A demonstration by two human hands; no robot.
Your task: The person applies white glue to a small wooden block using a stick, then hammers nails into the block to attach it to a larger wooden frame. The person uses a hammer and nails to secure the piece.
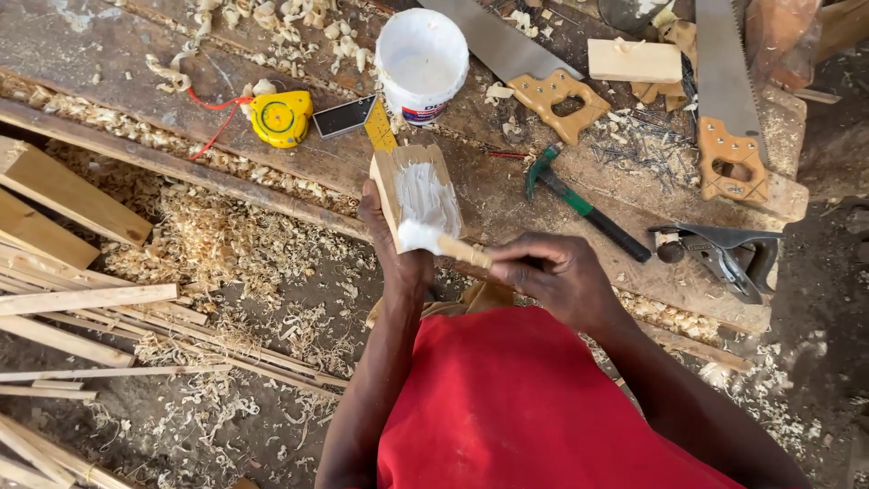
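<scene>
1. Glue, white and wet, covered the upper face of a small wooden block (pixel 417 195), which was held tilted over the near edge of the workbench (pixel 136 54).
2. The left hand (pixel 391 246) clasped that block from its left side and underneath, fingers wrapped behind it.
3. The right hand (pixel 550 272) was clenched around a wooden spreading stick (pixel 453 246), whose glue-coated tip touched the block's lower corner.
4. A white glue tub (pixel 421 62) stood open just beyond the block.
5. A yellow tape measure (pixel 281 118) lay to the left; a green-headed hammer (pixel 579 204), two handsaws (pixel 724 100) and a metal hand plane (pixel 724 254) lay to the right.
6. Wood shavings (pixel 208 240) littered the floor.
</scene>
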